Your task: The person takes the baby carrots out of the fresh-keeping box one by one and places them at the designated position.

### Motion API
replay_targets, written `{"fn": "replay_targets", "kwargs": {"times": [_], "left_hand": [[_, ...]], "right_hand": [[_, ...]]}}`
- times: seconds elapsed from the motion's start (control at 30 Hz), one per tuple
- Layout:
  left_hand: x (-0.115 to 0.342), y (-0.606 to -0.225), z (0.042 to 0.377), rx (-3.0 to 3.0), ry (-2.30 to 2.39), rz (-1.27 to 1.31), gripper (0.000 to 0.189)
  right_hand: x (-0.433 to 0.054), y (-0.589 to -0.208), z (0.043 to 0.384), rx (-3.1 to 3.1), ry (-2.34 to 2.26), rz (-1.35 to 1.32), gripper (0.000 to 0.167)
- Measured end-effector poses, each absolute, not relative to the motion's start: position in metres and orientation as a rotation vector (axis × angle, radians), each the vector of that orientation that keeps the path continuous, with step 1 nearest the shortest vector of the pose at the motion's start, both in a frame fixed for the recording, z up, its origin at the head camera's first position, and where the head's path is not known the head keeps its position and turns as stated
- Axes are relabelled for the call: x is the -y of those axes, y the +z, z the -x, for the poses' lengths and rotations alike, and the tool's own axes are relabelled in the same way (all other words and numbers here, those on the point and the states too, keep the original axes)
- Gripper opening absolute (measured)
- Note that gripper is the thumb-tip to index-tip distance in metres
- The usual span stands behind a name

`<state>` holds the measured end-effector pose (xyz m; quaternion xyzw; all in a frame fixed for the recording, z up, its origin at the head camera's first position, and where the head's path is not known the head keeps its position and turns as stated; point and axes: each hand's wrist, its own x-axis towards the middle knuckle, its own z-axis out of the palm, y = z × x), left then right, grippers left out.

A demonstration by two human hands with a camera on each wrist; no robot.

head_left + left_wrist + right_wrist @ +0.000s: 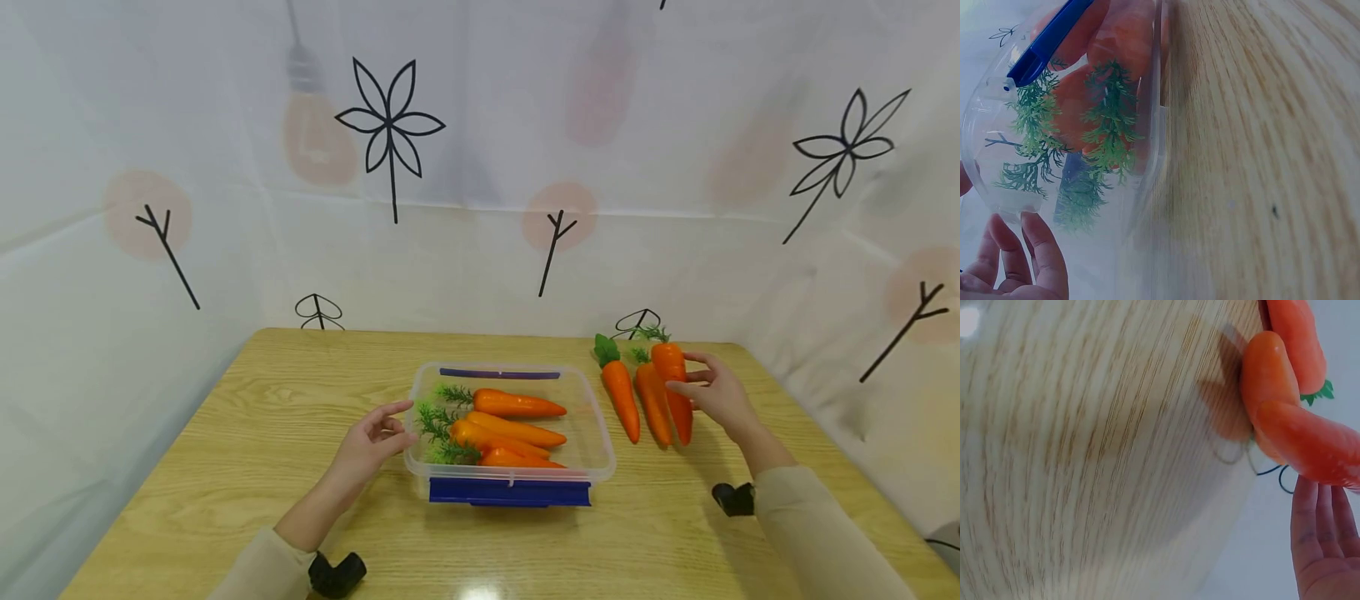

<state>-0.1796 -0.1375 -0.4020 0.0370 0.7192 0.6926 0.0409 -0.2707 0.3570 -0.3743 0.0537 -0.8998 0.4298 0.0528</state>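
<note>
A clear plastic box (592,433) with blue clips stands on the table, holding several toy carrots (517,404) with green tops toward its left side. Beside the box's left wall is my left hand (363,450), its fingertips at or touching the rim. At the right, my right hand (720,396) holds an orange toy carrot (670,367) between thumb and fingers. That carrot slants over a second carrot (651,400). A third carrot (619,400) with a leafy top lies just left of them. In the right wrist view, the fingers (1307,519) touch the held carrot (1310,437).
The wooden table (300,400) ends at a white cloth (480,267) printed with flowers and twigs. Black wrist mounts (337,575) show below the hands. Wood surface lies between the box and the loose carrots.
</note>
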Motion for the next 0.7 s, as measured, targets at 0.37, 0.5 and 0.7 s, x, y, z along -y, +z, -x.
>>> {"fn": "replay_targets", "kwargs": {"times": [0.37,0.5,0.7], "left_hand": [[0.138,-0.402,0.179,-2.218,2.113,-0.111,0.047],[0.138,-0.402,0.18,-2.219,2.11,-0.113,0.048],[0.137,-0.402,0.18,-2.226,2.11,-0.107,0.048]], "right_hand": [[-0.364,-0.383,0.276,2.728,1.57,-0.038,0.075],[-0.367,-0.387,0.278,2.732,1.641,0.045,0.075],[-0.369,-0.397,0.285,2.695,1.717,0.129,0.076]]}}
